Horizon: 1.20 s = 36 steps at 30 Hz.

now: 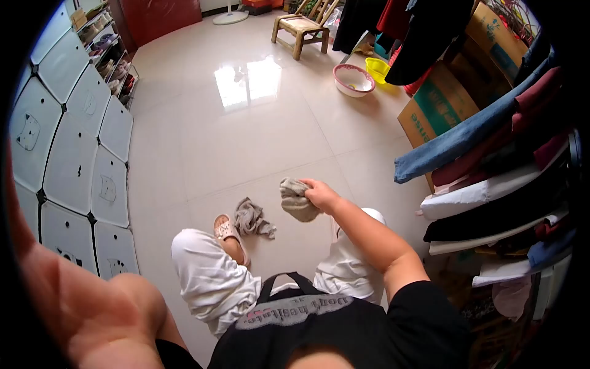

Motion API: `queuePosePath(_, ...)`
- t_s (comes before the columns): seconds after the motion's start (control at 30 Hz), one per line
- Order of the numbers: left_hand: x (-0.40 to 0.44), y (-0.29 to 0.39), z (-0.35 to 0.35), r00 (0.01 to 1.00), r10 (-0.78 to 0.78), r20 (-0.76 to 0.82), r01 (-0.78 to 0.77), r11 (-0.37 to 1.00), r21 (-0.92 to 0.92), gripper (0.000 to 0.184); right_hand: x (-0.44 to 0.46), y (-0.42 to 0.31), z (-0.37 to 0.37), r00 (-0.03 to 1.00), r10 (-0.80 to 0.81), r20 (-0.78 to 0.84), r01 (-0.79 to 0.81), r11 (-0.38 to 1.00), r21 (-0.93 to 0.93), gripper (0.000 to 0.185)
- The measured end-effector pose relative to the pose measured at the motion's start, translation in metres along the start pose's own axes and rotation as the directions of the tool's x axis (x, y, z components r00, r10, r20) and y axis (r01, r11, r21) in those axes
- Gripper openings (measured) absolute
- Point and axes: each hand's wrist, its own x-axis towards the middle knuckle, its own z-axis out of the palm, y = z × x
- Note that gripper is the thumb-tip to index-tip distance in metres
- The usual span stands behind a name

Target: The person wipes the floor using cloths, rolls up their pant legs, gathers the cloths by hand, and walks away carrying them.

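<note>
My right hand (321,195) is closed on a bunched grey-beige cloth (297,200), held above the floor in front of my knees. The cloth looks thick and folded over; its exact kind is not clear. On the tiles below, a second, crumpled grey cloth (252,218) lies beside my sandal (225,229). My left hand (92,310) is very close to the camera at the lower left, its palm large in view. One finger stretches up along the left edge; the other fingers are mostly out of view, and nothing shows in the palm.
White cube cabinets (74,147) line the left, with a shoe rack (107,55) beyond. Hanging clothes (485,135) and a cardboard box (439,101) stand at the right. Farther back are a basin (354,80), a yellow tub (377,70) and a wooden chair (301,26).
</note>
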Motion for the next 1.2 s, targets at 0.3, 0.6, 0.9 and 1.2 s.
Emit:
queuePosePath(0.3,0.007,0.018,-0.005,1.000,-0.007,-0.020,0.006,0.999,-0.044,0.038,0.023,0.040,-0.005,0.969,-0.221,-0.108,0.195,0.958,-0.209,0.041)
queuePosePath(0.6,0.001,0.034,0.026,0.994,-0.024,-0.103,-0.008,0.954,-0.300,0.035,0.017,0.054,-0.005,0.964,-0.219,-0.152,0.147,0.912,-0.384,0.045)
queuePosePath(0.9,0.010,0.054,0.017,0.982,-0.018,-0.187,-0.034,0.961,-0.275,0.031,0.014,0.042,-0.024,0.967,-0.255,-0.019,0.248,0.951,-0.184,0.040)
queuePosePath(1.2,0.004,0.076,0.017,0.987,-0.032,-0.157,-0.033,0.920,-0.390,0.028,0.011,0.020,0.003,0.970,-0.233,-0.073,0.211,0.951,-0.228,0.040)
